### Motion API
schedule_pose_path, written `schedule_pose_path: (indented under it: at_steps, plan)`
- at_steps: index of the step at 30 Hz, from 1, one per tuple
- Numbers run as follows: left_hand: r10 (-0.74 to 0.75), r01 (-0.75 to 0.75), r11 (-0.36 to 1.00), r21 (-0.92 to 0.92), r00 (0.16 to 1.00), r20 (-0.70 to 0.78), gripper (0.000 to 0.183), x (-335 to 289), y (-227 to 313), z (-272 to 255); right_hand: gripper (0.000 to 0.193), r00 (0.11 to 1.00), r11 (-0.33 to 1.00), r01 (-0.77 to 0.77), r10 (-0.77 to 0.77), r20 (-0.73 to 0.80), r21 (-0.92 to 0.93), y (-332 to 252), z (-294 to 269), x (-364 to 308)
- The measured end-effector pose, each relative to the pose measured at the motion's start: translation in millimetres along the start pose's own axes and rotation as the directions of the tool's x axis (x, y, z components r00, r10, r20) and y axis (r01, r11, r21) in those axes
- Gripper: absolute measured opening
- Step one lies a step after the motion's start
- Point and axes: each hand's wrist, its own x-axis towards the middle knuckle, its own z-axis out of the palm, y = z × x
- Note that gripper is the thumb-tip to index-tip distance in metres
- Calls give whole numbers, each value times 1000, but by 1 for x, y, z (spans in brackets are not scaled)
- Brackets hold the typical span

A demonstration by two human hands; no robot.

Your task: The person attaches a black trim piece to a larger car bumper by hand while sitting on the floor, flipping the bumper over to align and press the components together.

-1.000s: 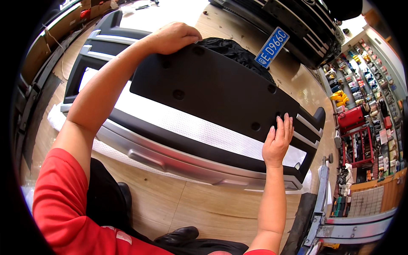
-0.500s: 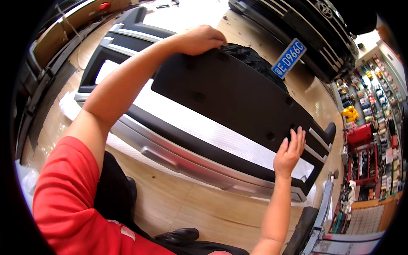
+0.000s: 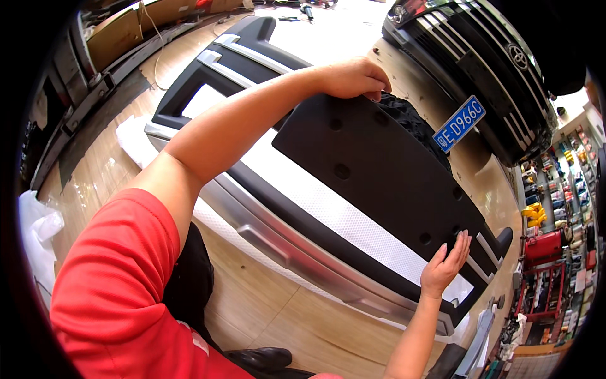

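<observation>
A large black plastic panel (image 3: 385, 170) with several round holes lies on top of a car bumper (image 3: 297, 246) that has a silver lower strip and a white mesh sheet across it. My left hand (image 3: 353, 77) reaches far forward and grips the panel's far top edge. The open palm of my right hand (image 3: 445, 264) presses flat against the panel's near right end, fingers spread. The bumper rests on a wooden floor.
The front of a dark car (image 3: 486, 69) with a blue number plate (image 3: 459, 124) stands at the back right. A shelf of coloured goods (image 3: 555, 252) lines the right side. Brown cardboard (image 3: 132, 25) lies far left, white plastic wrap (image 3: 38, 234) near left, my black shoe (image 3: 265, 359) below.
The view has swung left and closer, so the bumper and panel now sit further right. Both hands keep their places on the panel's two ends.
</observation>
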Motion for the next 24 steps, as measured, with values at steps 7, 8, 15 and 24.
schedule_pose_path:
  at_steps: [7,8,15,24]
  plan:
    - [-31,32,995,-93,999,5,33,2,-6,1,39,1000,1000,8,-8,3,-15,2,0,-1]
    - [-33,33,994,-100,999,1,32,2,-6,1,39,1000,1000,8,-8,4,-15,1,1,-1]
    - [-41,40,990,-133,999,-5,31,2,-4,2,37,1000,1000,5,-5,-14,6,1,1,-1]
    - [-38,37,992,-118,999,-12,29,1,-4,4,36,1000,1000,12,-13,-6,-16,2,2,-1]
